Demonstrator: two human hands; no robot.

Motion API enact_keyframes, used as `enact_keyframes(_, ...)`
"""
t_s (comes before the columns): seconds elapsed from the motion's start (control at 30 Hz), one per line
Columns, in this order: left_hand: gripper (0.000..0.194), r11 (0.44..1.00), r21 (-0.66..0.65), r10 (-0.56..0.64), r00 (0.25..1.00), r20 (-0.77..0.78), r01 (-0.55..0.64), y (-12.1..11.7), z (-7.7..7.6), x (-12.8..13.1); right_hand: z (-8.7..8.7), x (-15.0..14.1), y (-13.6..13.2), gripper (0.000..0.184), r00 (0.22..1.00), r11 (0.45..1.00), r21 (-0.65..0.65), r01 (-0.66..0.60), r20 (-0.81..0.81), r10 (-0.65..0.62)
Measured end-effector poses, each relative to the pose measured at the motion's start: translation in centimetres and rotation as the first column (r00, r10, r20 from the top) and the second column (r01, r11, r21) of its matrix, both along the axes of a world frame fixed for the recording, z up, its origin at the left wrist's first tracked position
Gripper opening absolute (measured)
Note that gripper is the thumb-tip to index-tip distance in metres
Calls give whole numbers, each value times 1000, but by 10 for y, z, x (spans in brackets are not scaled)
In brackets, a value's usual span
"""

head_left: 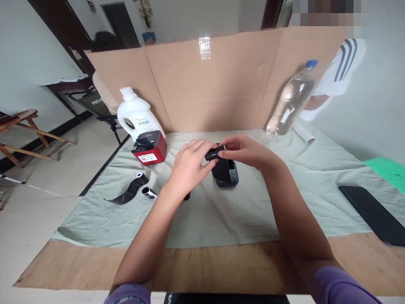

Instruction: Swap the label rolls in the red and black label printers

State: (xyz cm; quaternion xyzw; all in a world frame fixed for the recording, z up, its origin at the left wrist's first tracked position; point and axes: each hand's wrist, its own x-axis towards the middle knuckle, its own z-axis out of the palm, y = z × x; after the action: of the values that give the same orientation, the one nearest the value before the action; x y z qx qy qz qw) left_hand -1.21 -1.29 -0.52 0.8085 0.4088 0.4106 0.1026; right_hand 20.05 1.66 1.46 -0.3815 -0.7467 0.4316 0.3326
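A small black paper roll (214,153) is gripped between my left hand (193,159) and my right hand (243,151), fingers closed on its two ends. From it a black strip (220,169) hangs down over a dark handheld printer (228,182), which lies on the cloth just below; my fingers and the strip hide much of it. To the left, another roll of black paper (138,179) lies partly unwound, beside a short black-and-white roll (148,193). A dark round end of something (187,196) peeks out next to my left wrist.
A red-and-black printer (152,148) stands at the left, before a white detergent bottle (137,112). A cardboard screen (209,93) closes the back. A tilted water bottle (291,103) and a white tube (304,134) are back right; a black phone-like slab (373,213) lies right. Behind the screen is a person's sleeve (343,69).
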Motion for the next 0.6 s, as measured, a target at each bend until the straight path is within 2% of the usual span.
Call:
enact_keyframes(0.07, 23, 1000, -24, -2, 999, 42, 3, -1, 2, -4, 1, -1, -2, 20, 997, 995, -56, -80, -9, 80)
enact_keyframes(0.13, 24, 998, -59, -24, 993, 119, 31, -2, 4, -6, 0, -2, -2, 20, 993, 992, -59, -115, -42, 112)
enact_keyframes(0.3, 30, 980, -142, -96, 961, 260, 137, -3, 8, -9, -1, -8, -2, 17, 999, 999, 20, -33, -16, 33)
enact_keyframes(0.4, 37, 979, -162, -86, 974, 208, 121, -1, 6, -9, -1, -10, -3, 18, 1000, 997, 80, -5, 8, 4)
enact_keyframes(0.5, 31, 976, -189, -85, 989, 121, 107, -2, 7, -10, -1, -11, -4, 18, 1000, 985, 175, 6, 18, -10)
enact_keyframes(0.6, 26, 938, -315, -134, 989, 55, 145, -6, 11, -9, -4, -13, -3, 18, 1000, 969, 246, 3, 7, -4)
